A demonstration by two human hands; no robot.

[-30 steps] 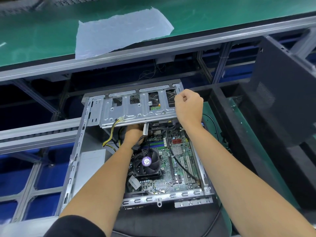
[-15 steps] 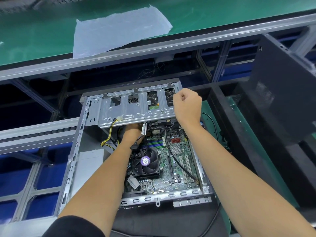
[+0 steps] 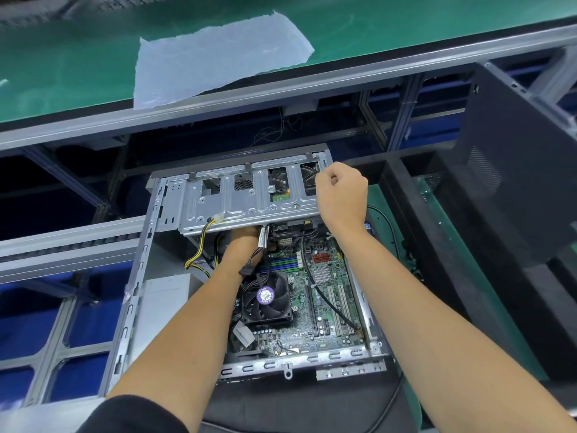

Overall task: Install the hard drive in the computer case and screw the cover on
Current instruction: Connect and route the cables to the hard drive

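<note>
The open computer case lies flat in front of me, motherboard facing up. At its far end the silver drive cage is tilted. My right hand grips the cage's right edge in a fist. My left hand reaches under the cage among the cables, and its fingers are hidden. A dark drive end shows beneath the cage's right part. The dark case cover leans upright at the right.
A black CPU fan sits mid-board and a grey power supply fills the case's left side. Yellow-black cables hang from the cage. Behind runs a green conveyor belt with a white sheet.
</note>
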